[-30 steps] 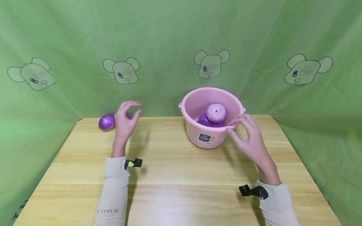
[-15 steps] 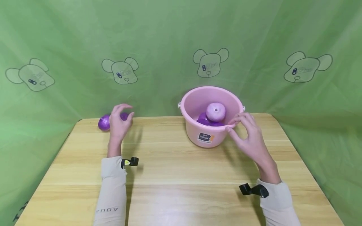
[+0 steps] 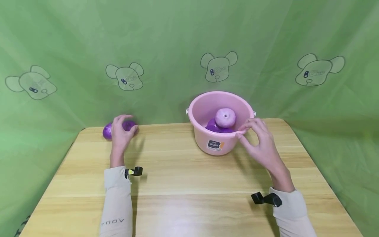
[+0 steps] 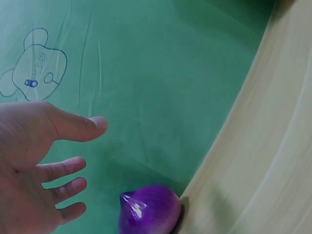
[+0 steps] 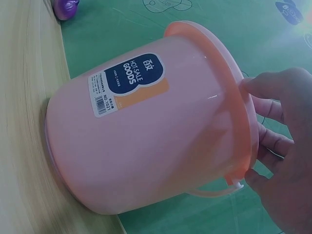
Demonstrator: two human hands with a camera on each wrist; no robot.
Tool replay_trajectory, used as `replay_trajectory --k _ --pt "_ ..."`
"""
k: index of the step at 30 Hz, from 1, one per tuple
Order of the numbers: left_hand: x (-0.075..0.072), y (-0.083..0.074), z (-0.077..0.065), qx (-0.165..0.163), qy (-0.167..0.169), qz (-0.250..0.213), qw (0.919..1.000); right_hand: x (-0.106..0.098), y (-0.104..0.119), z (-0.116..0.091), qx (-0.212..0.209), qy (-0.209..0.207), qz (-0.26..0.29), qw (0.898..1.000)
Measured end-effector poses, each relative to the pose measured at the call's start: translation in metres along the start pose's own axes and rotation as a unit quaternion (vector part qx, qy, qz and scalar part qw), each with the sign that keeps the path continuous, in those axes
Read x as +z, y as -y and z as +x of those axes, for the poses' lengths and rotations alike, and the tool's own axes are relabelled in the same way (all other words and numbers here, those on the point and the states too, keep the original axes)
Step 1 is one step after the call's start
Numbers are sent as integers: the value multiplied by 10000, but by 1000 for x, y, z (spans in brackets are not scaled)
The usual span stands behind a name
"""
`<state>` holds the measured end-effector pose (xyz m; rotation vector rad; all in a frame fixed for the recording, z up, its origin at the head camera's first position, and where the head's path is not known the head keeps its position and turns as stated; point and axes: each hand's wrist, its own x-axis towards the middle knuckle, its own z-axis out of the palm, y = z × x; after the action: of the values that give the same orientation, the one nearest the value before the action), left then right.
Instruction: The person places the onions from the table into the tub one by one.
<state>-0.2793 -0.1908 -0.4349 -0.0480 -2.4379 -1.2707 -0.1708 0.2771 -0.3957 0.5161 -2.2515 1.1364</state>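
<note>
In the head view my left hand (image 3: 120, 135) is over the table's far left, its fingers and thumb apart around a purple onion (image 3: 129, 126) that it partly overlaps. A second purple onion (image 3: 107, 131) lies just left of the hand. In the left wrist view the fingers hold nothing, and one shiny onion (image 4: 150, 212) with a pointed tip sits below and apart from them. My right hand (image 3: 263, 148) pinches the near right rim of a pink bucket (image 3: 204, 141). Inside are a pale purple onion (image 3: 225, 118) and several darker onions (image 3: 212, 127), partly hidden by the rim.
The bucket stands upright near the back edge of the wooden table (image 3: 165, 171). Right behind that edge hangs a green curtain (image 3: 171, 65) with printed bear heads. A label (image 5: 127, 80) is on the bucket's side, and its handle (image 5: 214, 193) hangs down.
My left hand has moved left and lowered toward the onion at the table's back edge. The right hand keeps its hold on the bucket rim.
</note>
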Motion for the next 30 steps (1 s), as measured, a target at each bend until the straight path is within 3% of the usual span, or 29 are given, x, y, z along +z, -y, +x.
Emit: replay_trajectory --k 7,30 --pt "4 13 1 -157 43 164 9997 0 -1 -1 35 11 19 10000" --pt "11 26 2 -444 -268 154 9985 1 0 0 36 9 82 10000"
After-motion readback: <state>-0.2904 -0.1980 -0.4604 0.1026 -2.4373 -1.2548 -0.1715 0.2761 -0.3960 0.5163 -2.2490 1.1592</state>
